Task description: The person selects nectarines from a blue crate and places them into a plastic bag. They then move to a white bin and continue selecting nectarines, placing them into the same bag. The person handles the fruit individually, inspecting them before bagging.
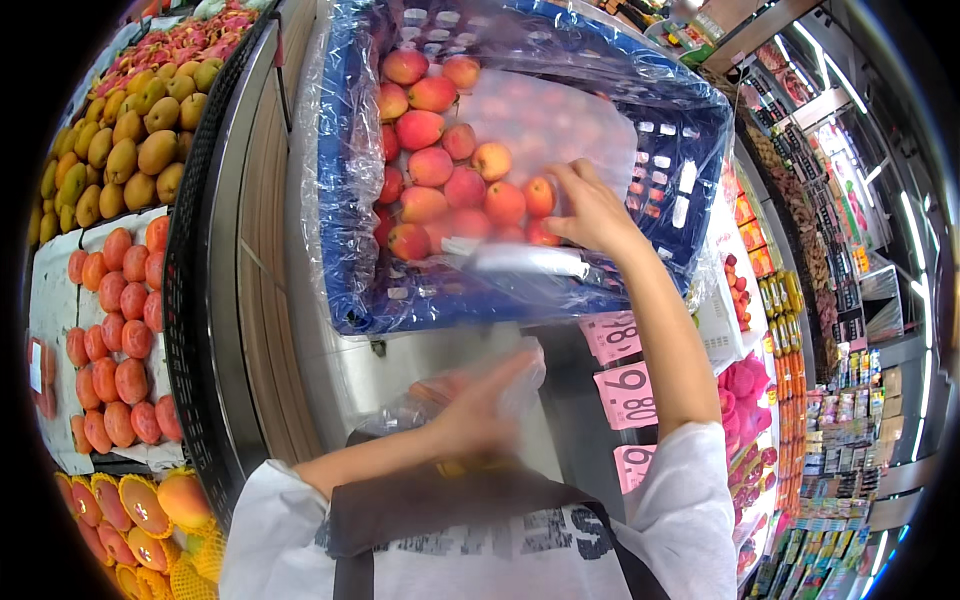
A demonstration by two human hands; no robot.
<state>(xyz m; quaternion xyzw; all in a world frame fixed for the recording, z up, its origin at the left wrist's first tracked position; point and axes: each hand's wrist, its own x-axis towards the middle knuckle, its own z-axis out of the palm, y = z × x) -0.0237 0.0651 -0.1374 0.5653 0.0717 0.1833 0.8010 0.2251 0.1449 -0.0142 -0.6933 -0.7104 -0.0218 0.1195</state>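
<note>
A blue plastic crate (420,319) lined with clear plastic stands before me, holding red and yellow apple-like fruits (464,187). My right hand (592,214) reaches over its near right part, fingers curled around a small orange-red fruit (539,196) at the edge of the pile. A translucent sheet (555,112) covers the fruits further back. My left hand (487,412) is lower, close to my body and blurred, with a crumpled clear plastic bag (405,416) on it; something reddish shows through the bag. Whether the fingers grip the bag is hard to tell.
On the left, a stand with a black rim (187,300) bears persimmon-like fruits (120,360), brownish-yellow fruits (139,150) and mangoes in foam nets (142,514). Pink price cards (626,394) line the dark edge at right. Beyond are packaged goods (784,322) and shelves.
</note>
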